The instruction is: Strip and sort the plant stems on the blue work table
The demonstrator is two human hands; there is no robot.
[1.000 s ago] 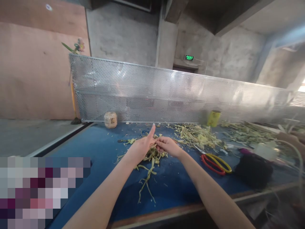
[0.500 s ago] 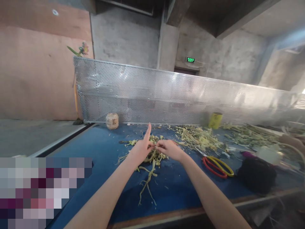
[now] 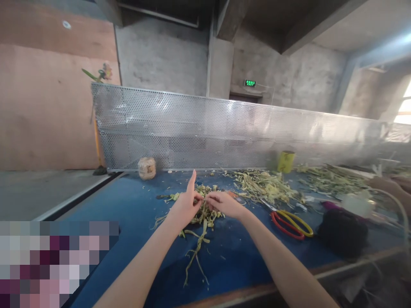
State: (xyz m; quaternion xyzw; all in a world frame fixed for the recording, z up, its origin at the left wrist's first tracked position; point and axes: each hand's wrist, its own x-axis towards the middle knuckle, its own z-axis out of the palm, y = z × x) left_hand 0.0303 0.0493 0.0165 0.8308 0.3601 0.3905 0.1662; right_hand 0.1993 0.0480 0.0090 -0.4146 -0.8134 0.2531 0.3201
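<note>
On the blue tabletop (image 3: 115, 205) lies a small heap of pale green plant pieces (image 3: 205, 217), with a forked stem (image 3: 199, 246) spreading toward the near edge. Over the heap, my left hand (image 3: 184, 207) pinches with thumb and bent fingers while its index finger points up and away. My right hand (image 3: 224, 204) is beside it, its thumb and fingertips pressed together, almost touching the left fingertips. Whatever lies between the fingertips is too small to make out.
Scissors with red and yellow handles (image 3: 290, 224) lie to the right, near a black bundle (image 3: 342, 233). Behind are a larger plant pile (image 3: 266, 185), a yellow-green container (image 3: 286, 161), a string roll (image 3: 147, 168) and a perforated metal screen (image 3: 192, 128). Another person's hand (image 3: 390, 188) is at far right.
The camera view has shifted slightly, so the scene sits a little further left and lower. Both my hands remain pinched over the heap, with only slight finger movement.
</note>
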